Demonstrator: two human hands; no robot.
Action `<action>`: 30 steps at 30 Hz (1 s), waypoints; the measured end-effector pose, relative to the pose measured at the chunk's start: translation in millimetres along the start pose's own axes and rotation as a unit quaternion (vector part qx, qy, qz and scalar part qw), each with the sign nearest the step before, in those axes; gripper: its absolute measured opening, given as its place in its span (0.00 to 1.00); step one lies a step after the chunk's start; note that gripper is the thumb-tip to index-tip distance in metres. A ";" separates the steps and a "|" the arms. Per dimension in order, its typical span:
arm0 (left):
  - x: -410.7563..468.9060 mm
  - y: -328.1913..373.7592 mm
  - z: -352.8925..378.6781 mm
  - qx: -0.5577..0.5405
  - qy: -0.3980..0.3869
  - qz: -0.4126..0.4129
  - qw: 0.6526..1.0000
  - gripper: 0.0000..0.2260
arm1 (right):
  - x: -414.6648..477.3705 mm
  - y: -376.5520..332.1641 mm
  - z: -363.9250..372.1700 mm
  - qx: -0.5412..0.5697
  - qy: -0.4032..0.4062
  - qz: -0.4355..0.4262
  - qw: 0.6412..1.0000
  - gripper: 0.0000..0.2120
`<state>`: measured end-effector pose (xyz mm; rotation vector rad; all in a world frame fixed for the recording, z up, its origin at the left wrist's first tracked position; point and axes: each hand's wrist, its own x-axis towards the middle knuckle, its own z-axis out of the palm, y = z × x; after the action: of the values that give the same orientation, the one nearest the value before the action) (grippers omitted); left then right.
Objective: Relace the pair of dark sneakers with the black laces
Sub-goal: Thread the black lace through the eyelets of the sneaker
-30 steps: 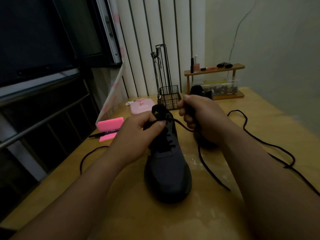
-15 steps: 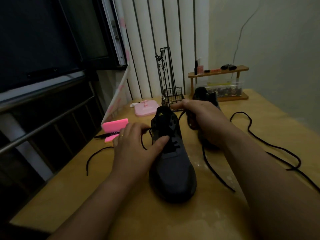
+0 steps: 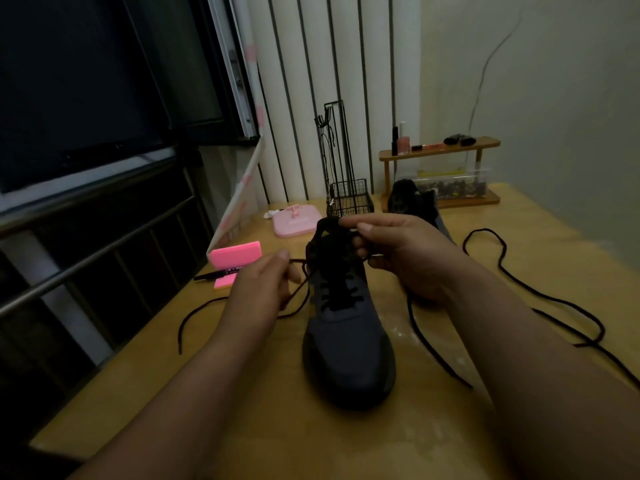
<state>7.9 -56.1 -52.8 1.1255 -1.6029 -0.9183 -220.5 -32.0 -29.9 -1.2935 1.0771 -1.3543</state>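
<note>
Both hands work at the top of the near sneaker, one on the lace and one on the tongue.

The left hand (image 3: pixel 256 292) pinches the lace (image 3: pixel 302 289) between thumb and fingertips, just left of the eyelets. The right hand (image 3: pixel 405 258) curls round the top of the sneaker (image 3: pixel 346 344) at its tongue; whether it also holds the lace's other end is hidden. The lace looks limp and light, so it is best pinched near its tip. The sneaker seems light with a soft upper, best steadied at the tongue. It stands on the table (image 3: pixel 311 441) between the forearms, toe toward the person. The second sneaker (image 3: pixel 408 199) stands behind the right hand, with a loose lace (image 3: pixel 533 289) trailing at right.
</note>
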 end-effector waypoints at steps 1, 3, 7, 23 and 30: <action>-0.2 -6.9 -3.2 0.022 0.011 -0.009 1.000 0.18 | -0.3 0.0 0.6 -0.010 0.010 0.001 1.000 0.13; -3.7 -17.5 -5.3 0.100 0.029 0.009 0.995 0.12 | -0.8 0.0 1.8 -0.030 0.025 0.002 0.999 0.13; -8.5 -8.3 1.9 0.196 0.053 0.156 0.967 0.15 | -1.7 -1.4 6.0 -0.030 0.014 -0.008 0.999 0.11; -2.9 5.5 -9.3 0.225 0.080 0.191 0.952 0.19 | -6.7 -8.0 14.2 -0.139 0.067 -0.100 0.983 0.09; 3.3 44.7 16.9 0.065 -0.089 0.137 0.984 0.06 | -10.6 -15.6 27.0 -0.123 0.035 -0.163 0.978 0.07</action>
<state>-19.8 -45.0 -15.3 0.8988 -1.9322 -0.7559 -194.5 -18.6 -14.8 -1.6723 1.1443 -1.5515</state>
